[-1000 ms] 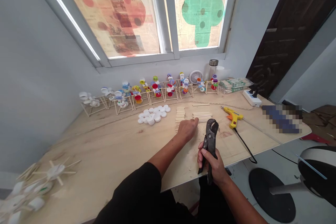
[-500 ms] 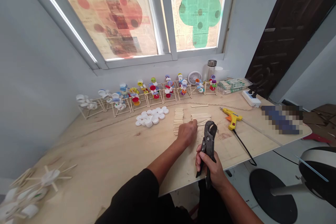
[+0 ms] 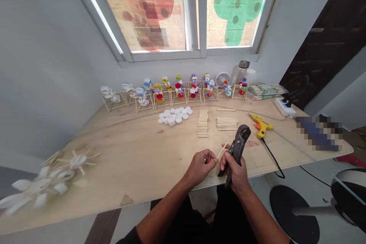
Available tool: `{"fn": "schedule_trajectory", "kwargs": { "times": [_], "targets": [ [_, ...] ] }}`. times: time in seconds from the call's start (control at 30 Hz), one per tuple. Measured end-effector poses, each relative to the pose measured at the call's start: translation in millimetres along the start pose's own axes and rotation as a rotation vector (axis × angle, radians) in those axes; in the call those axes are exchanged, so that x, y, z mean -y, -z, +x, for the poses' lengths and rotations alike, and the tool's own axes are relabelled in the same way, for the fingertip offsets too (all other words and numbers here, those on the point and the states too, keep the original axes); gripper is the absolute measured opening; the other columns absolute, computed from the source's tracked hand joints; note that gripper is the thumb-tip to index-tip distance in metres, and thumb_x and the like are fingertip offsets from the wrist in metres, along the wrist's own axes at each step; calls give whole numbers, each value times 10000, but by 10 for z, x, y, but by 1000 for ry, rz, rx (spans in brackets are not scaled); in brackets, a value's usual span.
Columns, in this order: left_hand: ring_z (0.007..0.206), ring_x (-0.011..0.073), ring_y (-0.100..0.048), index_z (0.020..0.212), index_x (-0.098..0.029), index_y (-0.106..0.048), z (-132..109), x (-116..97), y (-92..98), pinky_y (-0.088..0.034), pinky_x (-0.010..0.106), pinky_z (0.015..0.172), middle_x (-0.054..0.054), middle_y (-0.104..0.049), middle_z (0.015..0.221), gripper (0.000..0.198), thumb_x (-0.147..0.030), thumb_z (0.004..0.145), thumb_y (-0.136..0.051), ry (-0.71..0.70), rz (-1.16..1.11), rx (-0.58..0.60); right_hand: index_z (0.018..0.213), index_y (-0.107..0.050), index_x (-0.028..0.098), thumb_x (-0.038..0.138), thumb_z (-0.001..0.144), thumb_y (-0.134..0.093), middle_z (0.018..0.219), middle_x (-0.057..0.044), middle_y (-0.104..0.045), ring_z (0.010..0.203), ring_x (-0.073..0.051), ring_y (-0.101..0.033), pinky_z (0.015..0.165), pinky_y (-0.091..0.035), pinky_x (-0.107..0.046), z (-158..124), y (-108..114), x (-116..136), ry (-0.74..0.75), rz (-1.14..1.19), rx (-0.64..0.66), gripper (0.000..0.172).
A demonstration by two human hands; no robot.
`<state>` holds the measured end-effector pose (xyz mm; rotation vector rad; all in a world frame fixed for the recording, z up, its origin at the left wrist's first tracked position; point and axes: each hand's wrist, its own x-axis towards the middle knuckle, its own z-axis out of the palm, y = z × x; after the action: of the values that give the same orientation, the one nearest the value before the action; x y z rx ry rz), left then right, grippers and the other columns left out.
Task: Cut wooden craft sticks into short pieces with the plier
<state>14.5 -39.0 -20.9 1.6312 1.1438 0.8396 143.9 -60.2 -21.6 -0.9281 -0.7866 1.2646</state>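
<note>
My left hand [image 3: 202, 165] pinches the lower end of a thin wooden stick [image 3: 222, 149], which slants up toward the right. Wrapped round the handles of a black hand cutter [image 3: 238, 148] is my right hand [image 3: 235, 167]; the cutter's curved head points up and away from me. The stick's upper end is close beside the cutter, not in its jaws. Beyond my hands lie two groups of cut sticks, a tall column [image 3: 203, 124] and a wider pile [image 3: 227, 124]. White bottle caps [image 3: 175, 116] are grouped to their left.
A yellow glue gun [image 3: 261, 125] with a black cord lies right of the cutter. Stick frames with coloured caps [image 3: 178, 91] line the back. A power strip [image 3: 285, 107] and bagged sticks [image 3: 267, 91] are at back right. Cap-and-stick wheels [image 3: 77, 161] lie at left.
My left hand has drawn back from the wider pile toward me, now with a stick between its fingers. The right hand still holds the cutter. The view has shifted left.
</note>
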Motion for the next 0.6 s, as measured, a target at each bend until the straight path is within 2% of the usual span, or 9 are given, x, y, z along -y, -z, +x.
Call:
{"fn": "schedule_trajectory", "kwargs": {
  "times": [0.17,0.3,0.4,0.47,0.53,0.6],
  "targets": [
    [516,84,-381,720,-146,-550,-83,-38,-37,-300,196,495,-37,-472,569,180,-316,764,-510,-15,-67,5,811,-542,171,339,734,-640,486,80,-467,398,-75,-431,427,-329,-212,-2,4,-31,13,-38,-9,209],
    [517,89,-369,739,-162,-563,-178,-88,-24,-299,200,509,-53,-420,543,167,-316,768,-504,-34,-35,-49,751,-534,175,335,717,-653,477,80,-462,393,-73,-431,412,-321,-206,3,1,-43,34,-55,-19,202],
    [512,90,-366,764,-165,-559,-275,-199,-3,-294,201,509,-59,-393,532,149,-302,774,-503,-38,-1,-139,738,-521,185,347,704,-657,474,84,-460,387,-75,-432,400,-320,-203,-5,-7,-34,48,-52,-22,214],
    [495,85,-345,785,-162,-556,-387,-376,31,-283,200,496,-62,-370,521,159,-308,792,-494,-34,-29,-190,733,-514,190,361,695,-657,476,82,-465,386,-79,-437,390,-319,-201,-21,-11,-18,54,-48,-21,226],
    [502,84,-349,760,-153,-567,-562,-657,99,-287,199,483,-46,-397,536,197,-331,803,-493,-70,-107,-146,710,-506,191,364,695,-653,474,80,-465,387,-80,-440,386,-324,-200,-42,-13,3,61,-51,-23,228],
    [542,90,-402,777,-148,-604,-788,-1011,205,-327,205,511,-3,-499,614,237,-344,823,-480,-128,-178,-84,690,-499,189,358,702,-646,467,78,-457,389,-82,-442,391,-336,-203,-59,-15,24,68,-63,-25,224]
  ]
}}
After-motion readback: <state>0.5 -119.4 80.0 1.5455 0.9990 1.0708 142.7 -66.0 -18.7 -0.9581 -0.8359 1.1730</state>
